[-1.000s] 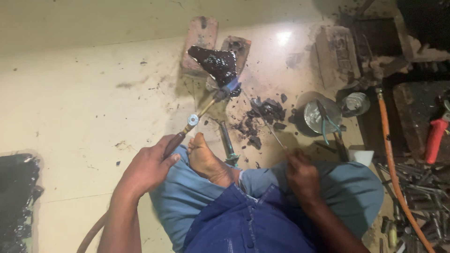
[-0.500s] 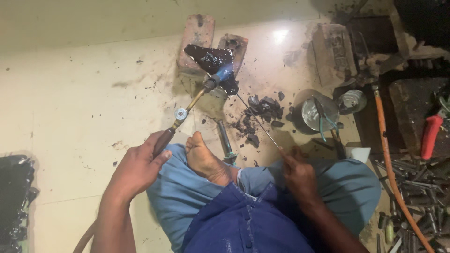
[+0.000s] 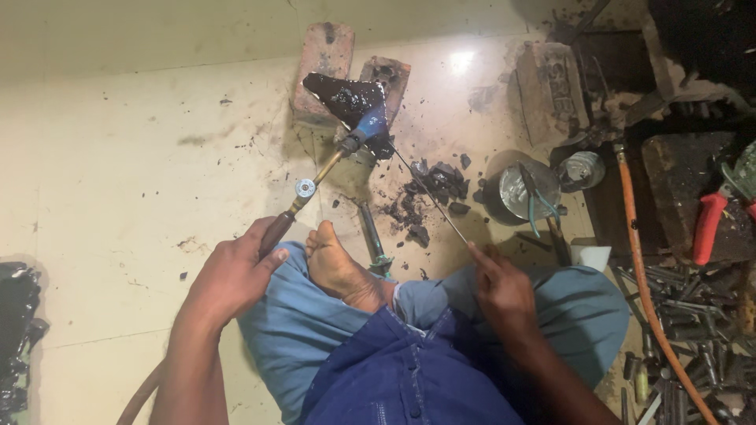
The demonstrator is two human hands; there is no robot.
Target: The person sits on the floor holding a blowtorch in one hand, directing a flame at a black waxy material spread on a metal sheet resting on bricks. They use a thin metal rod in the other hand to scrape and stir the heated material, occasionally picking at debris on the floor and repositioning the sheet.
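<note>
The left hand (image 3: 232, 275) grips the torch (image 3: 315, 179) — its flame now plays on the black piece (image 3: 346, 98) at 12 o'clock. The right hand (image 3: 500, 287) pinches the rod (image 3: 429, 193), tip brought closer — heating looks under way.

Round metal tin (image 3: 529, 191) right of centre, small shiny lid (image 3: 581, 170) beside it, orange hose (image 3: 639, 267) running down the right side, red-handled pliers (image 3: 713, 222) at far right, heap of metal tools (image 3: 693, 330) lower right, black debris (image 3: 16, 330) at left edge.

My left hand (image 3: 236, 275) is closed in a full grip, forearm extended forward. My right hand (image 3: 504, 293) pinches with its fingertips, wrist low.
</note>
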